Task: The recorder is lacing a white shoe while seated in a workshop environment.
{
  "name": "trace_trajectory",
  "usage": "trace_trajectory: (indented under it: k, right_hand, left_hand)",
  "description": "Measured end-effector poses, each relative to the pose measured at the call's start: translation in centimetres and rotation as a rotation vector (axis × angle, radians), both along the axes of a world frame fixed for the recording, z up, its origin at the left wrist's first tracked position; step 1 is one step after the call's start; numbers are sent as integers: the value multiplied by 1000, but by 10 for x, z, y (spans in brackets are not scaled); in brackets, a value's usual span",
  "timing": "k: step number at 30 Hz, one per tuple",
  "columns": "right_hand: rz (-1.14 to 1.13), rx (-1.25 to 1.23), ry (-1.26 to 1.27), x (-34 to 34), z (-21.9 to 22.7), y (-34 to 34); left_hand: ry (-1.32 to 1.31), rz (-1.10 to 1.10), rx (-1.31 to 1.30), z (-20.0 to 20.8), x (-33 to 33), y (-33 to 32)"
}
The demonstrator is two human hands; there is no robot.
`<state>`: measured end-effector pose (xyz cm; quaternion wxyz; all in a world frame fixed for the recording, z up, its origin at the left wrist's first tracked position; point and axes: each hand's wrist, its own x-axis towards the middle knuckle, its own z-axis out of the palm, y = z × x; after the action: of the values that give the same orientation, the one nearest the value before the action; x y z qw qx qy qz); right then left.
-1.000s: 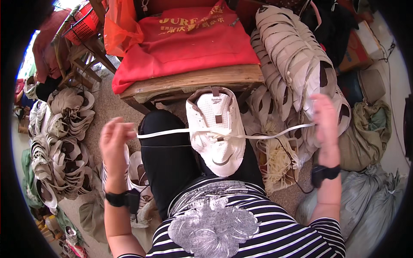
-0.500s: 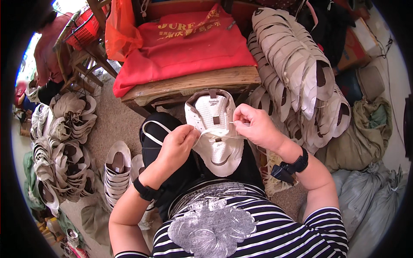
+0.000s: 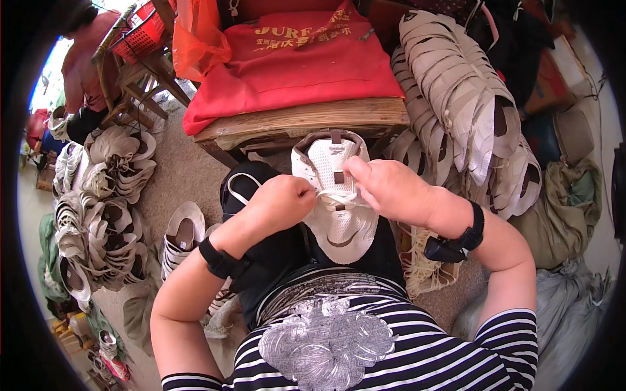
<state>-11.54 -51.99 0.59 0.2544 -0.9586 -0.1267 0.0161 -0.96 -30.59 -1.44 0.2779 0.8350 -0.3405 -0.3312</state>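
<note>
A white shoe upper (image 3: 340, 236) with a brown collar lining lies across my lap, its toe toward me. A white shoelace (image 3: 334, 196) crosses its lower eyelets, and a long loop of it (image 3: 242, 184) hangs over my left thigh. My left hand (image 3: 285, 201) is closed at the upper's left edge, pinching the lace. On the other side, my right hand (image 3: 390, 190) is closed over the eyelet edge, its thumb and finger above the tongue (image 3: 330, 156); the lace end in its grip is mostly hidden.
Ahead stands a wooden bench (image 3: 300, 120) covered by a red cloth (image 3: 293, 75). Stacked shoe uppers (image 3: 450, 85) lean at its right, with more piles (image 3: 114, 221) on the left floor. Grey sacks (image 3: 561, 319) lie at right. Another person (image 3: 91, 65) sits far left.
My right hand has moved inward over the eyelet edge and tongue, covering more of the upper. My left hand has turned, its fingers curled tighter. The whole view has shifted slightly.
</note>
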Motion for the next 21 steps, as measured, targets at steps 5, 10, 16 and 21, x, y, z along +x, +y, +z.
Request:
trace_trajectory:
  k: [5, 10, 16, 21]
  right_hand:
    - [60, 20, 66, 4, 4, -4]
    - [94, -71, 169, 6, 4, -5]
    - [337, -340, -258, 21, 27, -12]
    - [480, -276, -25, 44, 27, -21]
  left_hand:
    - [260, 123, 61, 6, 19, -3]
    - [-667, -198, -87, -7, -16, -3]
    - [-908, -427, -156, 27, 3, -6]
    - [-263, -503, -166, 38, 32, -9]
